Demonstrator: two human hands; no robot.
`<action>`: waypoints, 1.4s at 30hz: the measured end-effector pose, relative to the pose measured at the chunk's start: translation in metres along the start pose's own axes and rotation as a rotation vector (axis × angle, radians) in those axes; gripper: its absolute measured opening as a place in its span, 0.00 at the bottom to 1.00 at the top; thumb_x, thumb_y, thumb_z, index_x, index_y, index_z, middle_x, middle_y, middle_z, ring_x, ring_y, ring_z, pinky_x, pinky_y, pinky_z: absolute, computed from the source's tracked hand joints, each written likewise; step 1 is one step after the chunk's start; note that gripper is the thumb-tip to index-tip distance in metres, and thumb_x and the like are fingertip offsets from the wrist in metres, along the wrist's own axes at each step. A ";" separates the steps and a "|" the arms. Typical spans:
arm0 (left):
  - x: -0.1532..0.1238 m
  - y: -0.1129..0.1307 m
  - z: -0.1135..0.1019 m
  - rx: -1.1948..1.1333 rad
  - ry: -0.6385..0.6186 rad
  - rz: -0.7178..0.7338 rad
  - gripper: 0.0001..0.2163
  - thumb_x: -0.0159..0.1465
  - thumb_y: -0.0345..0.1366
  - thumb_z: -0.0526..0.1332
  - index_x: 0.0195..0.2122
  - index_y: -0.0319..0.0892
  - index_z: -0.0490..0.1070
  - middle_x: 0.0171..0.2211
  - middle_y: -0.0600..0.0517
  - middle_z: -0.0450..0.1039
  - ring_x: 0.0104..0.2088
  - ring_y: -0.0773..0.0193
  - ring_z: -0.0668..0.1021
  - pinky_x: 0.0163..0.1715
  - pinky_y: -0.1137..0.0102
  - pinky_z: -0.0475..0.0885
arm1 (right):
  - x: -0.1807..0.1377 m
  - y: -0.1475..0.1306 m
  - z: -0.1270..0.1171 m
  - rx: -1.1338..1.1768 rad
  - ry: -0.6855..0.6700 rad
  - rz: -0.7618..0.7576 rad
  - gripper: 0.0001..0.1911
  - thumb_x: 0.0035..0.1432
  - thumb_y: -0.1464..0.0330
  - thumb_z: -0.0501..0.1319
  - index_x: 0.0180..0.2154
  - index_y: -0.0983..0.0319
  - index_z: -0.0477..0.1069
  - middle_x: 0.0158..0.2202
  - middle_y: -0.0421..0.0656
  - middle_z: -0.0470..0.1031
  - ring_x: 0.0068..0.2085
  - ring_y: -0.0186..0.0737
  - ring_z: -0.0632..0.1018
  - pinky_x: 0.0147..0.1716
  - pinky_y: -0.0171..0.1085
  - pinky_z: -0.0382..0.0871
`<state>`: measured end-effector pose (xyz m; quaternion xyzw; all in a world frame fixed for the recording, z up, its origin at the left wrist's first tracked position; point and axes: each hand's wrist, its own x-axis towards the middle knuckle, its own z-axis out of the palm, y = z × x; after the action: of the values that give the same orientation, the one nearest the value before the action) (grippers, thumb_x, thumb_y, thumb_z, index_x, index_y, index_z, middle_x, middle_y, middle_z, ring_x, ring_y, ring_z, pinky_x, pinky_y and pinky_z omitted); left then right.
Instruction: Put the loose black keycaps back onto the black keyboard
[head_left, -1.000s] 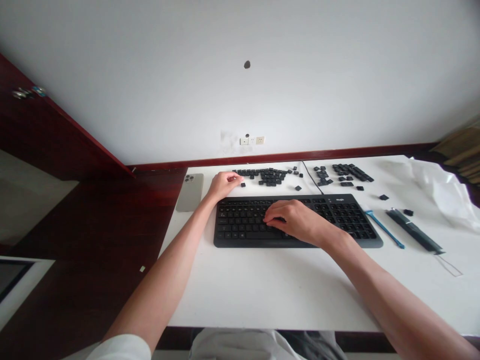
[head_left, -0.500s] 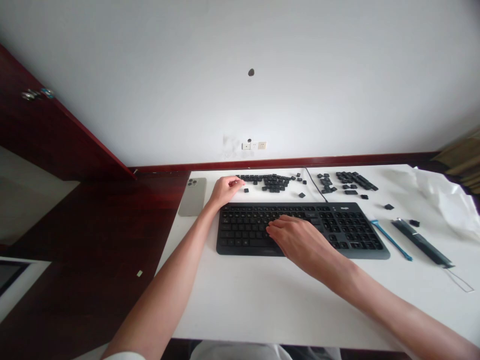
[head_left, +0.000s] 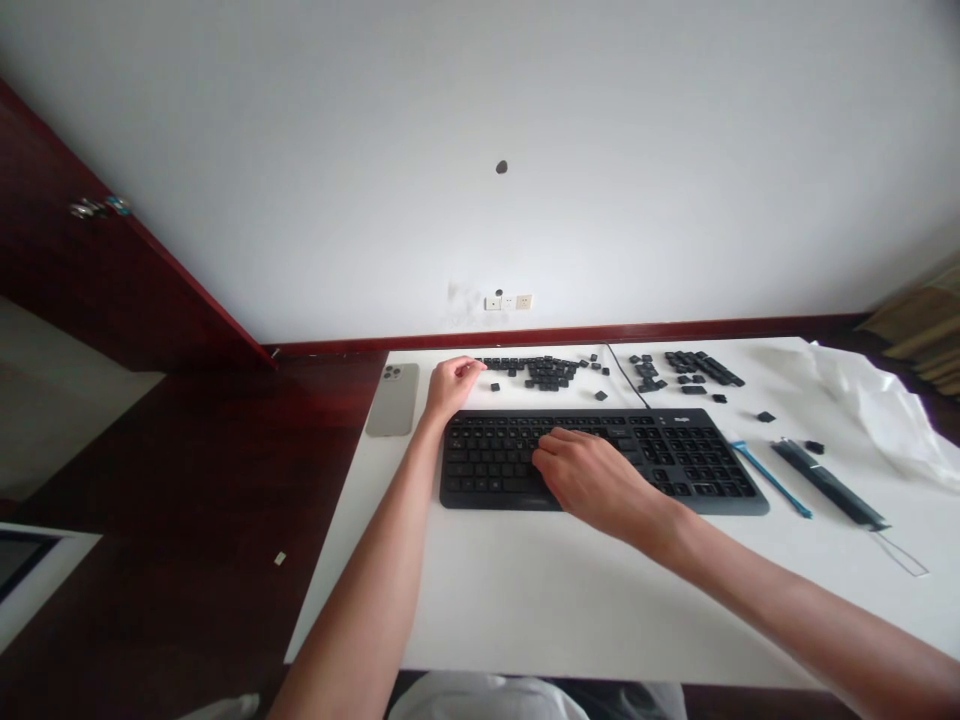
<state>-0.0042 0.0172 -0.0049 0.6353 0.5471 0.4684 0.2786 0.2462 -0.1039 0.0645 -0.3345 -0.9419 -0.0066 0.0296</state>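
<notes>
A black keyboard (head_left: 517,484) lies on the white table; its left part carries keys, while many key places on the right are bare. Over its middle, my right hand (head_left: 579,470) rests with fingers bent and bunched against the keys; what the fingertips hold, if anything, is hidden. Behind the keyboard's left end, my left hand (head_left: 453,386) has its thumb and fingers brought together beside a row of loose black keycaps (head_left: 517,362). Whether a keycap is between those fingers cannot be made out. More keycaps (head_left: 551,378) sit in a cluster right of that hand.
A phone (head_left: 393,400) lies at the table's left. Further loose keycaps (head_left: 705,366) are at the back right. To the keyboard's right are a blue stick-like tool (head_left: 774,480), a dark narrow pouch (head_left: 829,485) with a wire loop, and a crumpled white plastic sheet (head_left: 874,400).
The view has shifted slightly. My right hand stays at the same part of the keyboard, its fingers a little more curled. My left hand remains beside the keycap row.
</notes>
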 end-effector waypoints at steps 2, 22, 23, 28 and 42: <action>0.001 -0.001 -0.001 -0.020 -0.010 0.018 0.13 0.66 0.43 0.61 0.37 0.42 0.83 0.38 0.49 0.84 0.39 0.58 0.82 0.42 0.69 0.74 | 0.001 0.018 -0.002 0.148 0.006 0.031 0.12 0.67 0.75 0.59 0.36 0.60 0.80 0.37 0.44 0.82 0.36 0.42 0.80 0.32 0.38 0.67; 0.007 -0.002 0.001 -0.025 -0.012 0.025 0.13 0.67 0.43 0.62 0.35 0.41 0.83 0.31 0.49 0.81 0.32 0.60 0.78 0.35 0.69 0.69 | 0.093 0.102 0.016 0.092 0.051 0.178 0.13 0.61 0.75 0.65 0.46 0.59 0.83 0.43 0.51 0.81 0.44 0.49 0.81 0.46 0.43 0.73; 0.007 -0.002 0.001 -0.019 -0.011 0.017 0.13 0.66 0.44 0.62 0.35 0.41 0.83 0.29 0.50 0.79 0.31 0.61 0.77 0.34 0.69 0.68 | 0.093 0.100 0.015 0.105 0.059 0.183 0.12 0.61 0.75 0.65 0.45 0.59 0.83 0.43 0.50 0.82 0.43 0.49 0.81 0.45 0.42 0.73; 0.006 0.001 0.000 0.068 -0.112 -0.040 0.13 0.61 0.49 0.68 0.37 0.44 0.83 0.23 0.56 0.70 0.25 0.66 0.70 0.28 0.70 0.61 | 0.072 0.090 0.006 0.444 0.215 0.219 0.11 0.62 0.71 0.66 0.46 0.59 0.81 0.44 0.44 0.84 0.43 0.44 0.83 0.45 0.39 0.75; 0.003 0.006 -0.002 0.280 -0.251 -0.011 0.11 0.59 0.48 0.70 0.35 0.48 0.84 0.25 0.56 0.72 0.28 0.65 0.71 0.31 0.70 0.60 | -0.012 0.064 0.016 0.730 0.087 0.168 0.06 0.63 0.64 0.68 0.40 0.55 0.85 0.43 0.41 0.86 0.43 0.44 0.85 0.45 0.38 0.79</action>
<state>-0.0036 0.0183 0.0023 0.7184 0.5714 0.3033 0.2558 0.2948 -0.0609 0.0472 -0.3776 -0.8494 0.3178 0.1871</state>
